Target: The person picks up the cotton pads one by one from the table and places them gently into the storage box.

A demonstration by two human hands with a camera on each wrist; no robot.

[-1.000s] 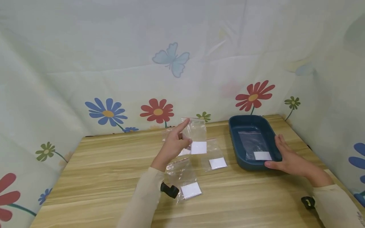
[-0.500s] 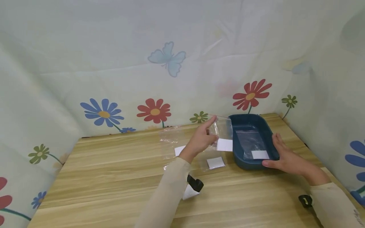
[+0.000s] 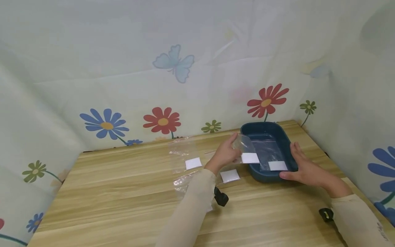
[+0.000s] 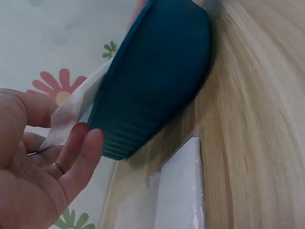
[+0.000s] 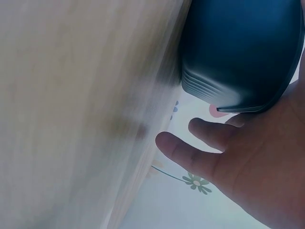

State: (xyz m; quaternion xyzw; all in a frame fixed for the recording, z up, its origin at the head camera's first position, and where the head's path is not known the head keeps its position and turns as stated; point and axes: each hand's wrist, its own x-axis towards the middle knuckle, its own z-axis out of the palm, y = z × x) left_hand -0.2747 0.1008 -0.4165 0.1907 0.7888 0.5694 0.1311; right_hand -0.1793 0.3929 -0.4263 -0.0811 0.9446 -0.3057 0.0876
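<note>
My left hand (image 3: 224,155) pinches a clear zip-lock bag (image 3: 246,144) with a white card or packet at its bottom. The bag overlaps the left rim of a dark blue-green plastic bin (image 3: 264,177); in the left wrist view it reaches over the edge of the bin (image 4: 157,71). Inside the bin lies another zip-lock bag (image 3: 267,151) with a white insert. My right hand (image 3: 308,171) rests against the bin's near right corner, thumb along the front rim. The right wrist view shows its fingers (image 5: 190,155) fairly straight beside the bin wall.
Left of the bin, more clear bags with white inserts lie on the wooden table (image 3: 123,195): one bag (image 3: 193,163) farther back, another bag (image 3: 230,175) near the bin, and one bag (image 3: 185,183) partly under the left sleeve. A flowered cloth (image 3: 123,85) stands behind.
My left hand has carried its bag rightward from over the other bags to the bin's left rim, lowering it slightly. The right hand stays at the bin.
</note>
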